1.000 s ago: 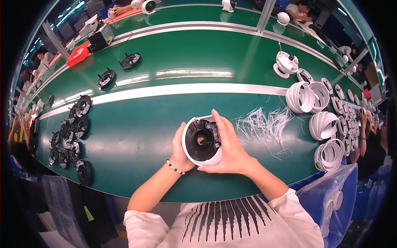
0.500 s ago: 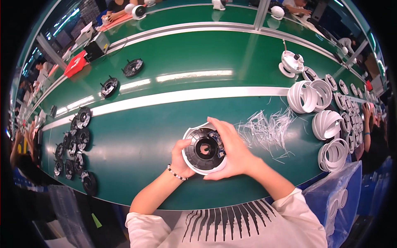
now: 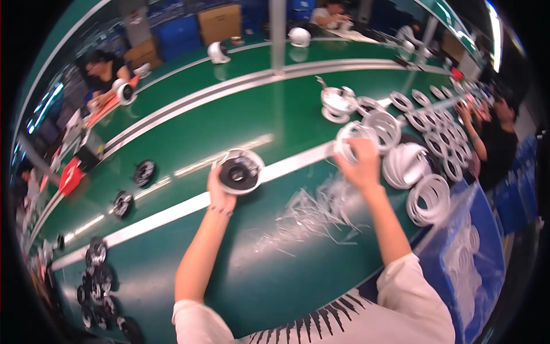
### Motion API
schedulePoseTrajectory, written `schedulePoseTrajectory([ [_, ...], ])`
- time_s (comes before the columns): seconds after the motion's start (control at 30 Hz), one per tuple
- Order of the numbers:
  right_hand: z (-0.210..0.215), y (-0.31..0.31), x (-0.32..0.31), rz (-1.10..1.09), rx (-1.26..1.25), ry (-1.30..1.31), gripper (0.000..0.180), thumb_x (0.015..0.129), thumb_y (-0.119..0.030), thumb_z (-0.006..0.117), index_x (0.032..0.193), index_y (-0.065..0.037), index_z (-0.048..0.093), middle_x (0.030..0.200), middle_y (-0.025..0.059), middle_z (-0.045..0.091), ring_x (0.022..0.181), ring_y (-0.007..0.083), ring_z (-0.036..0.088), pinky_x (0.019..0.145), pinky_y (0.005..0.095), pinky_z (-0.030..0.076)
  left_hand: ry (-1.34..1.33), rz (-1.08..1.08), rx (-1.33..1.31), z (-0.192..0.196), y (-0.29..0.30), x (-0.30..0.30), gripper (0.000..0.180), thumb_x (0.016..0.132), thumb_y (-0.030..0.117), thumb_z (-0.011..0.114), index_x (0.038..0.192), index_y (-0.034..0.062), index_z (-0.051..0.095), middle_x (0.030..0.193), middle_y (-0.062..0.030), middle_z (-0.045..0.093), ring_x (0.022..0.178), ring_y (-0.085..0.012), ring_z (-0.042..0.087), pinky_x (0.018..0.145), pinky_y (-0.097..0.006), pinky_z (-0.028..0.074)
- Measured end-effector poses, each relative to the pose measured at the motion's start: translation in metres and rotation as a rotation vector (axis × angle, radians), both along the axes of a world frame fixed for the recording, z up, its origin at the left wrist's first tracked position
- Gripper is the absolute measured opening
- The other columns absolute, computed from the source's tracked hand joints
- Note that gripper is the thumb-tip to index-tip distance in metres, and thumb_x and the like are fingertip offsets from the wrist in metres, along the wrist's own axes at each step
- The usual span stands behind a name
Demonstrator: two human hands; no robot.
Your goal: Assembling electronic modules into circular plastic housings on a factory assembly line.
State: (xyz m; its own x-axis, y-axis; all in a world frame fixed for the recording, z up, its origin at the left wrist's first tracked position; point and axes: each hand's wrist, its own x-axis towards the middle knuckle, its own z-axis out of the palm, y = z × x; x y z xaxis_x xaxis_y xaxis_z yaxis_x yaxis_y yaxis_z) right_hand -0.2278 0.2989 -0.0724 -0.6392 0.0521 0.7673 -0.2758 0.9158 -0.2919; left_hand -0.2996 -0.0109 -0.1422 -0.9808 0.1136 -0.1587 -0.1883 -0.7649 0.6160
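Note:
My left hand is closed around the side of a round white housing. Seated inside that shell is a black disc-shaped part with a round hole in its middle, facing up. Away to the right, my right hand has its thumb and fingers on a white plastic ring at the left end of a row of stacked rings. The fingers are slightly blurred, but they close over the ring's near edge. Just behind the ring stands another stack of white rings.
Thin clear strips lie heaped between my arms. Black round parts cluster at the left. More white rings line the right, near a blue bin lined with plastic. A white assembly stands beyond. Co-workers sit around the bench.
My right hand has left the housing and reached right to the white rings. My left hand alone now holds the housing, farther forward and left. The whole view has turned toward the right.

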Motion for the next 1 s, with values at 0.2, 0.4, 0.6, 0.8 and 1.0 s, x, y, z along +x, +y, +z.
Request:
schedulePoseTrajectory([
  [0.2, -0.057, 0.076, -0.015, -0.120, -0.014, -0.121, 0.012, 0.073, -0.011, 0.059, 0.079, -0.001, 0.060, 0.078, 0.0133, 0.059, 0.077, 0.0294, 0.055, 0.073, 0.0366, 0.042, -0.142, 0.369, -0.140, -0.048, 0.047, -0.100, 0.020, 0.079, 0.017, 0.059, 0.089, 0.0004, 0.054, 0.082, -0.0062, 0.055, 0.076, -0.0160, 0.053, 0.068, -0.030, 0.043],
  [0.4, -0.050, 0.065, -0.016, -0.111, -0.096, -0.112, 0.009, 0.073, -0.008, 0.060, 0.077, -0.001, 0.060, 0.075, 0.0122, 0.058, 0.072, 0.0262, 0.054, 0.069, 0.0344, 0.042, 0.121, 0.587, -1.008, -0.019, -0.021, -0.106, 0.045, 0.074, 0.029, 0.065, 0.103, -0.0040, 0.053, 0.105, -0.0191, 0.057, 0.097, -0.0255, 0.055, 0.084, -0.033, 0.042],
  [0.6, -0.061, 0.074, -0.021, -0.043, 0.084, -0.203, 0.011, 0.072, -0.009, 0.061, 0.077, 0.001, 0.058, 0.077, 0.0132, 0.059, 0.071, 0.0289, 0.054, 0.068, 0.0362, 0.041, 0.189, 0.652, -2.516, -0.010, -0.173, -0.100, 0.051, 0.069, 0.028, 0.063, 0.113, 0.0093, 0.045, 0.120, -0.0063, 0.045, 0.117, -0.0223, 0.035, 0.090, -0.052, 0.027],
  [0.8, -0.029, 0.058, -0.003, -0.140, 0.176, 0.080, 0.005, 0.074, -0.004, 0.058, 0.074, 0.000, 0.055, 0.075, 0.0126, 0.057, 0.070, 0.0290, 0.053, 0.066, 0.0361, 0.039, 0.023, 0.220, -2.475, -0.013, -0.190, -0.077, 0.035, 0.075, 0.025, 0.060, 0.105, 0.0090, 0.052, 0.112, -0.0029, 0.050, 0.113, -0.0224, 0.041, 0.090, -0.059, 0.029],
  [1.0, 0.047, -0.069, 0.087, 0.480, 0.422, -0.093, 0.008, 0.065, 0.000, 0.059, 0.069, -0.005, 0.056, 0.069, 0.0082, 0.057, 0.062, 0.0262, 0.054, 0.055, 0.0335, 0.041, 0.631, 0.322, -2.414, 0.012, -0.138, 0.005, 0.029, 0.075, 0.020, 0.059, 0.098, 0.0045, 0.054, 0.108, -0.0062, 0.054, 0.108, -0.0243, 0.045, 0.092, -0.051, 0.031],
])
